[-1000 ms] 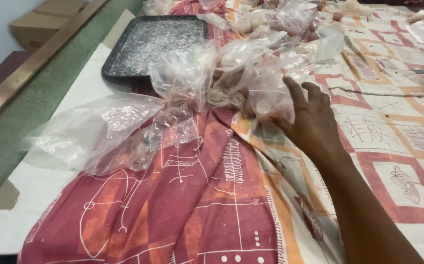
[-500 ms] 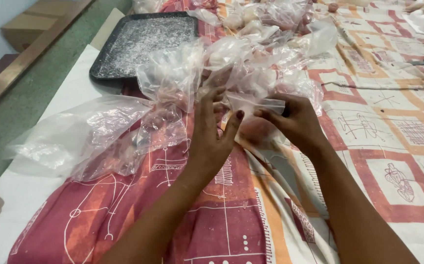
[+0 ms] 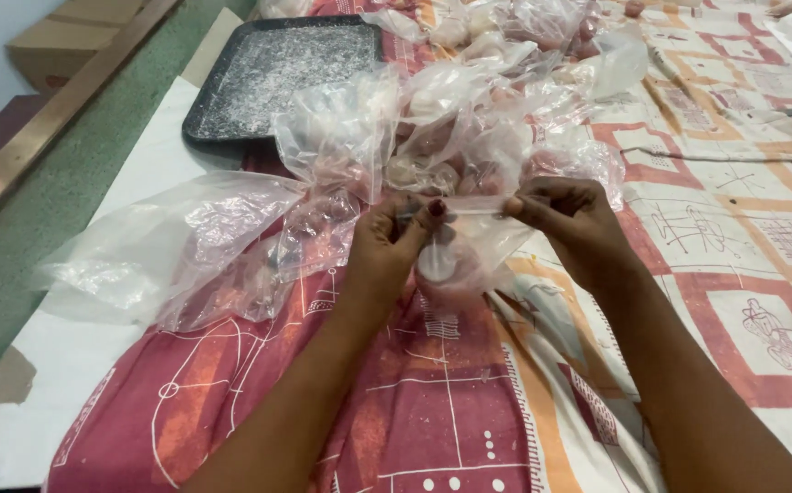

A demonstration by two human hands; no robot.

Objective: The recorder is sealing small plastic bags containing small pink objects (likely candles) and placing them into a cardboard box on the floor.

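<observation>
Both hands hold one small clear plastic bag (image 3: 469, 245) by its top edge above the red patterned cloth (image 3: 396, 402). My left hand (image 3: 396, 239) pinches the left end of the bag's mouth, and my right hand (image 3: 567, 219) pinches the right end. A small round whitish piece (image 3: 436, 262) sits inside the bag, which hangs between the hands. Just behind them lies a heap of similar filled clear bags (image 3: 455, 123) holding pinkish and whitish lumps.
A dark baking tray (image 3: 277, 73) dusted with white powder lies at the back left. Crumpled clear bags (image 3: 177, 246) spread out to the left on the cloth. A cardboard box (image 3: 53, 50) stands beyond the table's wooden edge (image 3: 44, 137).
My right hand pulled back from the heap with a bag. My left hand came into view and took the bag's other end; both now hold it nearer to me.
</observation>
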